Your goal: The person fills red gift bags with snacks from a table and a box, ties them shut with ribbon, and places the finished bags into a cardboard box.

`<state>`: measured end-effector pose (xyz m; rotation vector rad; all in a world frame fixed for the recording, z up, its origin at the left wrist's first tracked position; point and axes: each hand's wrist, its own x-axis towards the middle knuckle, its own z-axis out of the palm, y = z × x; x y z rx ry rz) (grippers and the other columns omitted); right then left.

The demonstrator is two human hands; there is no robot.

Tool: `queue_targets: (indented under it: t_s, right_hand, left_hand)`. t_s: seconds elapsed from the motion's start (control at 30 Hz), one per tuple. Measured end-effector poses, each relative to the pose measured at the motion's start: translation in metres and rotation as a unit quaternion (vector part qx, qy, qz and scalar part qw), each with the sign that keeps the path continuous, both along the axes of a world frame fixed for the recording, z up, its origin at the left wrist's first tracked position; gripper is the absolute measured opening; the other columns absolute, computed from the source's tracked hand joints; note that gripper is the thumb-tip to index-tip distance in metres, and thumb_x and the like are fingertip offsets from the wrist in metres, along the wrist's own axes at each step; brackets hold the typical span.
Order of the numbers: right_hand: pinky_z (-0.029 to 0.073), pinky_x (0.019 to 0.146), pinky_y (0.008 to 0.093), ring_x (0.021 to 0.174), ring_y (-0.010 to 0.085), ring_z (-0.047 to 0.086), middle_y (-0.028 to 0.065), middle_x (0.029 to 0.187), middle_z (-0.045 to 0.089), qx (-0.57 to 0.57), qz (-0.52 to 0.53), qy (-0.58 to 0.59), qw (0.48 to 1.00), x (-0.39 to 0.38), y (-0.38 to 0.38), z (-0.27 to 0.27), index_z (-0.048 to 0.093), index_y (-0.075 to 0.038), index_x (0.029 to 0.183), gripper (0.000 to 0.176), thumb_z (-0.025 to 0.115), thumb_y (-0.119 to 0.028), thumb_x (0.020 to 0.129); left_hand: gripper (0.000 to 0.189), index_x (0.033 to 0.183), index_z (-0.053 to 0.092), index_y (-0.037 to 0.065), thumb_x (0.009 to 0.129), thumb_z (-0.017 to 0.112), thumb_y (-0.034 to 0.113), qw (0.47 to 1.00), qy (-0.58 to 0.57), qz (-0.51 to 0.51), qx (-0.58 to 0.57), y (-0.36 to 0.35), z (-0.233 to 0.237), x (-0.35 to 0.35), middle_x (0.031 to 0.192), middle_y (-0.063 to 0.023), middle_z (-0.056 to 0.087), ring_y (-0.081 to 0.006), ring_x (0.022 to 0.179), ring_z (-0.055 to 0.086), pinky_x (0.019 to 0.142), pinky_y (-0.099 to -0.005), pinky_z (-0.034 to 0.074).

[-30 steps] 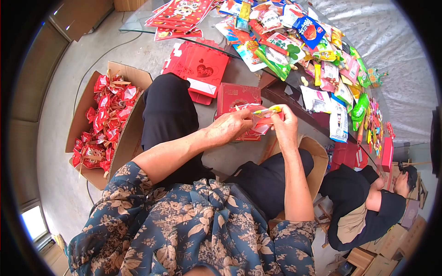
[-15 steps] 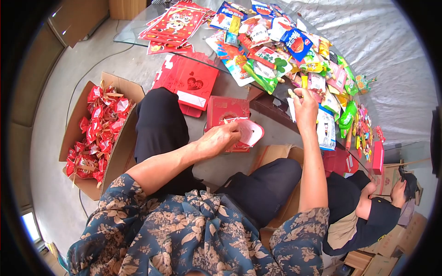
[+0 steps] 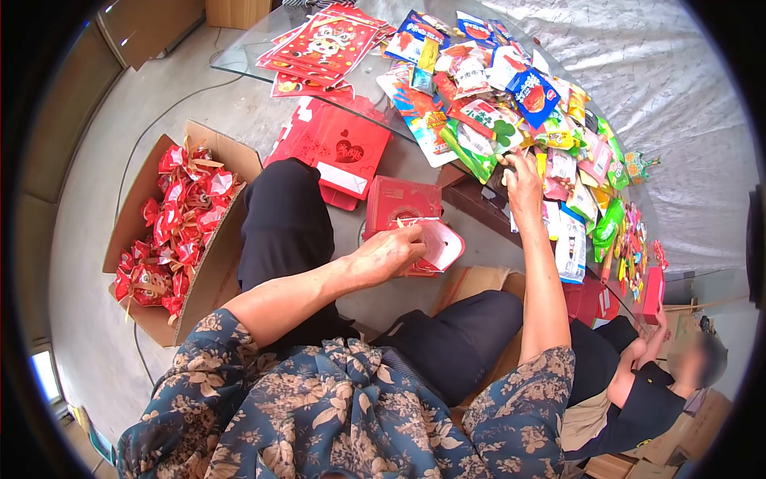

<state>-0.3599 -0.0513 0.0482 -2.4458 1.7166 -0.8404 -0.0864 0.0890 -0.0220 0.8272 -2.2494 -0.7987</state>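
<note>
My left hand (image 3: 391, 254) is closed on the edge of a red gift box (image 3: 401, 201), beside its opened white-lined flap (image 3: 441, 243). The box is upright between my knees, and its inside is mostly hidden from me. Over the near edge of the snack pile (image 3: 483, 88), my right hand (image 3: 524, 188) has its fingers bent together. Whatever lies between those fingertips is too small to make out. A green snack packet (image 3: 472, 152) lies just left of them, and a white-and-blue packet (image 3: 570, 247) lies below to the right.
A cardboard carton (image 3: 203, 271) of red tied candy pouches (image 3: 171, 215) stands at my left. Printed red sheets (image 3: 323, 48) lie on the glass table (image 3: 239, 60). Red heart-printed boxes (image 3: 339, 152) are below its edge. Another person (image 3: 630, 383) sits at right, touching a red box (image 3: 653, 291).
My right hand has moved up and slightly left among the snacks. My left hand keeps its grip on the box. The other person has raised their head and reached toward a red box.
</note>
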Motion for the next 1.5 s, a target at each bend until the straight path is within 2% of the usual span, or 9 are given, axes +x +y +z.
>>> queue_targets:
  t_s: [0.1, 0.23, 0.37, 0.47, 0.63, 0.93, 0.97, 1.23, 1.5]
  right_hand:
    - [0.05, 0.07, 0.0337, 0.074, 0.0242, 0.061, 0.0141, 0.1, 0.059, -0.038, 0.016, -0.011, 0.999, 0.002, -0.006, -0.001, 0.061, -0.004, 0.109, 0.03, 0.064, -0.001, 0.08]
    - [0.05, 0.068, 0.032, 0.073, 0.022, 0.062, 0.0109, 0.085, 0.062, -0.078, -0.011, 0.079, 0.994, 0.005, -0.023, -0.011, 0.064, -0.002, 0.093, 0.016, 0.067, -0.003, 0.078]
    - [0.05, 0.063, 0.0357, 0.065, 0.0208, 0.062, 0.0106, 0.079, 0.064, 0.035, -0.054, -0.055, 0.996, 0.015, -0.014, 0.003, 0.063, -0.002, 0.091, 0.011, 0.062, 0.0, 0.08]
    - [0.05, 0.059, 0.029, 0.063, 0.0131, 0.061, 0.0064, 0.075, 0.064, 0.094, -0.074, -0.244, 0.962, 0.03, 0.017, 0.017, 0.062, -0.002, 0.09, 0.01, 0.061, 0.002, 0.082]
    - [0.051, 0.061, 0.0275, 0.069, 0.0132, 0.064, 0.0083, 0.086, 0.063, 0.162, 0.038, -0.304, 0.938, 0.062, 0.103, 0.003, 0.059, -0.002, 0.096, 0.014, 0.062, 0.001, 0.083]
    - [0.048, 0.066, 0.0388, 0.074, 0.0298, 0.061, 0.0116, 0.085, 0.06, -0.087, 0.008, -0.081, 0.993, 0.054, 0.055, 0.032, 0.061, -0.003, 0.09, 0.007, 0.062, -0.003, 0.083]
    - [0.049, 0.066, 0.0336, 0.072, 0.0219, 0.062, 0.0091, 0.085, 0.061, -0.108, 0.015, -0.05, 0.993, 0.051, 0.036, 0.035, 0.064, -0.004, 0.093, 0.01, 0.061, -0.002, 0.084]
    - [0.05, 0.072, 0.0461, 0.085, 0.0347, 0.064, 0.0133, 0.09, 0.061, -0.094, -0.054, 0.133, 0.985, 0.055, -0.042, 0.018, 0.067, -0.009, 0.096, 0.017, 0.067, -0.01, 0.079]
    - [0.04, 0.057, 0.0246, 0.063, 0.0055, 0.047, -0.0023, 0.072, 0.054, 0.07, -0.024, -0.267, 0.961, 0.034, 0.021, 0.054, 0.064, -0.002, 0.087, 0.012, 0.065, -0.015, 0.087]
  left_hand:
    - [0.021, 0.1, 0.061, 0.003, 0.08, 0.057, 0.001, 1.0, -0.013, -0.007, 0.0, -0.002, 0.001, -0.002, 0.096, -0.0157, 0.054, -0.0355, 0.083, 0.06, 0.068, -0.0418, 0.05]
    - [0.019, 0.099, 0.061, 0.003, 0.081, 0.056, 0.001, 1.0, -0.023, 0.0, -0.006, -0.001, -0.003, -0.006, 0.097, -0.0158, 0.055, -0.0366, 0.084, 0.06, 0.069, -0.0425, 0.05]
    - [0.01, 0.077, 0.052, 0.0, 0.074, 0.062, 0.001, 0.999, 0.043, 0.008, -0.012, 0.0, -0.004, -0.007, 0.086, -0.0186, 0.049, -0.0394, 0.074, 0.057, 0.062, -0.0477, 0.047]
    - [0.009, 0.077, 0.052, 0.0, 0.076, 0.061, 0.002, 0.999, 0.043, 0.015, -0.024, 0.0, -0.006, -0.004, 0.087, -0.0184, 0.05, -0.039, 0.075, 0.058, 0.063, -0.0474, 0.048]
    - [0.007, 0.08, 0.054, -0.001, 0.08, 0.058, 0.005, 0.999, 0.044, 0.024, -0.014, 0.001, -0.006, -0.003, 0.088, -0.0179, 0.051, -0.0381, 0.077, 0.059, 0.064, -0.0474, 0.048]
    - [0.014, 0.094, 0.062, 0.002, 0.08, 0.06, 0.0, 1.0, -0.004, 0.023, 0.012, 0.001, -0.007, 0.0, 0.096, -0.0152, 0.056, -0.0351, 0.082, 0.06, 0.069, -0.0419, 0.05]
    - [0.014, 0.093, 0.061, 0.002, 0.08, 0.06, 0.0, 1.0, -0.003, 0.024, 0.012, 0.001, -0.008, -0.001, 0.096, -0.0151, 0.056, -0.0351, 0.082, 0.06, 0.069, -0.0418, 0.05]
    - [0.006, 0.084, 0.057, 0.0, 0.084, 0.056, 0.006, 0.999, 0.03, 0.03, 0.011, 0.0, -0.003, 0.0, 0.091, -0.0195, 0.051, -0.0389, 0.078, 0.059, 0.068, -0.0475, 0.049]
    - [0.009, 0.081, 0.055, 0.0, 0.076, 0.062, 0.003, 0.999, 0.04, 0.012, 0.014, -0.001, -0.006, 0.003, 0.088, -0.0184, 0.051, -0.0389, 0.076, 0.058, 0.065, -0.0472, 0.048]
